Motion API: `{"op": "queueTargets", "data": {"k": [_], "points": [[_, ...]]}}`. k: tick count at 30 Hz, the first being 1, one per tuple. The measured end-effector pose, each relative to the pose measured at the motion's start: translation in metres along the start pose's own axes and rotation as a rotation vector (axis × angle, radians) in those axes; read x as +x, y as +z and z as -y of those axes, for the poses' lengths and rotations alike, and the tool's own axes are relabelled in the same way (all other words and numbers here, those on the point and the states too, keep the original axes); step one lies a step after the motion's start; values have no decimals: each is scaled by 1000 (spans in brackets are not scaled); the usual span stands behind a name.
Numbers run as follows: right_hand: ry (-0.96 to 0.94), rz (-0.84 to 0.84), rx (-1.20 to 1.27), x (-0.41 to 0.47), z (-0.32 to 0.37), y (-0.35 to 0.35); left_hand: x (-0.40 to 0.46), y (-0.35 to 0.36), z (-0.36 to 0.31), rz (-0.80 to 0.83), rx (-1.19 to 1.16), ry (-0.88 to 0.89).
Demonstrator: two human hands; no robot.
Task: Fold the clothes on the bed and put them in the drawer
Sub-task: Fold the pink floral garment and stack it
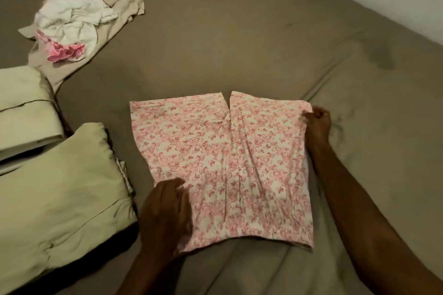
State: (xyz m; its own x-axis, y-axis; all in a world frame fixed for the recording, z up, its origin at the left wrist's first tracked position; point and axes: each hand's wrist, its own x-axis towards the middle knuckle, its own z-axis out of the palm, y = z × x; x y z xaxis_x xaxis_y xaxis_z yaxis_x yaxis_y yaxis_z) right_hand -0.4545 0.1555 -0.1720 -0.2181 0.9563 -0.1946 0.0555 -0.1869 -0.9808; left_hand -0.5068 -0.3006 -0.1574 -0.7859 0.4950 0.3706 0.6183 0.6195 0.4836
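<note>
Bed (239,31) with a taupe fitted sheet fills the view; white wall at the far right corner. Two pale green pillows (55,194) lie at the near left.

Floral garment (223,165), pink print on white, lies spread flat on the sheet in front of the person, apparently shorts, with a notch at the far edge. Surface shows a few creases running lengthwise.

Right hand (317,124): fingers curled, grip pinching the far right corner of the garment. Left hand (167,213): resting on the near left edge, fingers loosely bent over the cloth; blurred, so whether it pinches the fabric or only presses it I cannot tell.

Unfolded pile (79,24) of white, pink and beige clothes sits well apart at the far left of the bed. No drawer in view.

Judgement: step in hand is folding this first piece, laid out and squared, no fold visible yet. Next move probably calls for lifting one side and carrying it across onto the other half, edges matched, then smoothing. Pile remains to do.
</note>
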Motion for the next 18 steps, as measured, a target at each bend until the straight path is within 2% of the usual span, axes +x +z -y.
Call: {"op": "queueTargets", "data": {"k": [3,8,14,18], "points": [[-40,-163,-279,-40,-10,-19,-41,-15,19,-1,32,-44],[-190,-303,-554,-142,-26,-62,-68,-29,27,77,-158,-402],[-188,-117,-633,-197,-40,-97,-72,-32,24,142,-356,-504],[-134,-190,-551,-191,-41,-108,-77,-36,35,115,-560,-565]]}}
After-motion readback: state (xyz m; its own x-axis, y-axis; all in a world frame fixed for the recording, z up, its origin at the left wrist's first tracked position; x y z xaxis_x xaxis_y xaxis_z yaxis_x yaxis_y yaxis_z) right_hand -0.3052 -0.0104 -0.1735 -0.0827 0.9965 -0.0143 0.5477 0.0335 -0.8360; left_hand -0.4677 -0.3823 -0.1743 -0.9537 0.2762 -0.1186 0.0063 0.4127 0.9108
